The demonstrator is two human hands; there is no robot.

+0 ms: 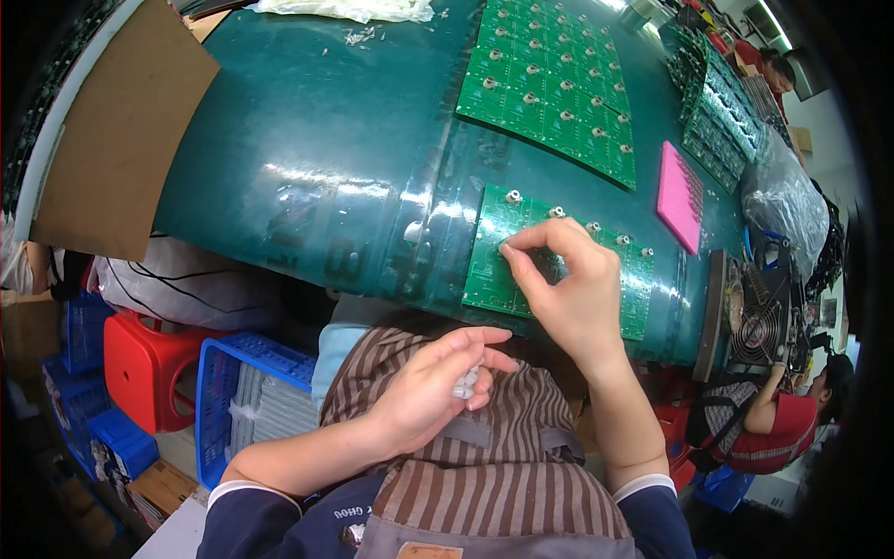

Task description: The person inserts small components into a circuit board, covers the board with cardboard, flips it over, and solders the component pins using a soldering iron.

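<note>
A green circuit board (487, 284) lies near the table's front edge, with a row of small round, pale-topped components (557, 212) along its far side. Over its left part is my right hand (579, 284), thumb and index fingertip pinched together close to the board surface. Whatever sits between those fingertips is too small or hidden to make out. In front of the table, above my lap, my left hand (424, 387) is cupped around several small whitish plastic parts (467, 383). Its index finger stretches toward the board.
A larger green board panel (545, 88) with similar components lies behind. To the right are a pink foam block (678, 197), stacked boards (715, 107) and a clear plastic bag (787, 191). Loose white bits (359, 37) lie far left. Cardboard (121, 121) stands at the left edge.
</note>
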